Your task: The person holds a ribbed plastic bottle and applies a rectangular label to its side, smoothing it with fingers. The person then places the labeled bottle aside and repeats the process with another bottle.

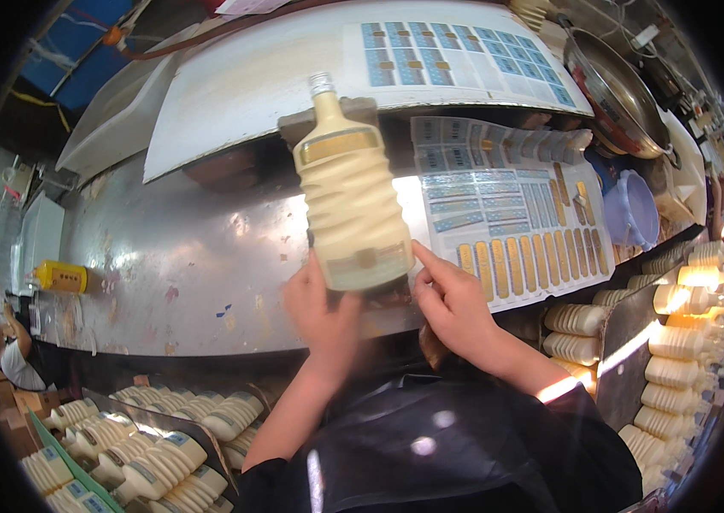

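Cream ribbed bottle (353,201): located above the front middle of the metal table (174,299), base toward the person, silver-topped neck pointing away in front of a dark block (296,126). Contact with the block cannot be confirmed. The left hand (321,301), blurred, is closed on the lower left corner. The right hand (452,299) is half curled, index finger at the lower right edge; whether it grips cannot be told. Holding low appears to keep the gold shoulder label uncovered. The label sheet (452,238) lies just beside the right hand, presumably for short reach. Open room is widest leftward, up to the yellow bottle (63,277). The white board's (251,81) edge limits the far side; the purple bucket (631,209) bounds the right.
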Action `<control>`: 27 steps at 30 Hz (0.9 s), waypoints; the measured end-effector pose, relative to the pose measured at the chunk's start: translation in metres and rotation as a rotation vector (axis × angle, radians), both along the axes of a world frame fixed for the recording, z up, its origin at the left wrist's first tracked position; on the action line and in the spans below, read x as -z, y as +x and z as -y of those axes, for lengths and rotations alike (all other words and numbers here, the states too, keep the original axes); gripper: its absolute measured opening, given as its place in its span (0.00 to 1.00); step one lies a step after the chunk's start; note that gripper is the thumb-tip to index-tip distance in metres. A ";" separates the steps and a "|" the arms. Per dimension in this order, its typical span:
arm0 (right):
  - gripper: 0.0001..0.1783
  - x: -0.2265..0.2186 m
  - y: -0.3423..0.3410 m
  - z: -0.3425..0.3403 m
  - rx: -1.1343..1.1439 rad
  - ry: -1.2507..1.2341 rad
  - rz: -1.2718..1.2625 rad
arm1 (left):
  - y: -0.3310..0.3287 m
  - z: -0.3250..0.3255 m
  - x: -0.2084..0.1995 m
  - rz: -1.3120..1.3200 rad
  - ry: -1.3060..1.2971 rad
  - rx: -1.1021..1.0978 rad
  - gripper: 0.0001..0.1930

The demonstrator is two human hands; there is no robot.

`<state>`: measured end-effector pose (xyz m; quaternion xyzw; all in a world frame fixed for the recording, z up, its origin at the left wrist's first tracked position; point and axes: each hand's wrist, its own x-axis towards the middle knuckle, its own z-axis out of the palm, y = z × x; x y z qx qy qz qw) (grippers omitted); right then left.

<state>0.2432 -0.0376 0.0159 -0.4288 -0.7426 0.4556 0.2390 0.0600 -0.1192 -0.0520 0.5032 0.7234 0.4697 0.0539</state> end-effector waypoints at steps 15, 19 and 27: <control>0.30 0.014 -0.004 -0.012 0.124 -0.545 -0.268 | 0.004 -0.004 -0.019 -0.045 0.148 -0.033 0.39; 0.30 0.013 -0.004 -0.011 0.130 -0.565 -0.299 | 0.003 -0.004 -0.016 -0.066 0.136 -0.042 0.39; 0.33 0.006 0.001 -0.001 0.076 -0.423 -0.270 | -0.008 -0.001 0.000 0.049 0.050 0.036 0.38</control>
